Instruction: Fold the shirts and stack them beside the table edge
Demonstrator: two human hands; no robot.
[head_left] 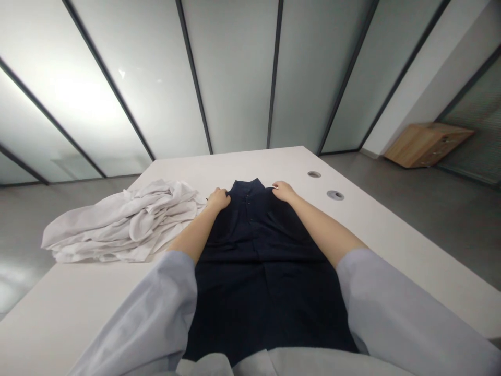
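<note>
A dark navy shirt [250, 261] with a collar and a buttoned front lies spread on the white table [391, 271]. Its collar points to the far edge and its lower part runs down toward my body. My left hand [219, 199] is closed on the shirt's left shoulder, just beside the collar. On the opposite shoulder, my right hand [284, 191] pinches the fabric between thumb and fingers. Small buttons line the upper front. The sleeves are mostly hidden, and my own clothing covers the bottom hem.
A heap of crumpled white cloth [125, 222] lies at the table's left side, close to my left forearm. Two round grommets [335, 195] are set in the tabletop at right. Frosted glass panels [235, 68] stand behind the table. A wooden cabinet [420, 144] is at far right.
</note>
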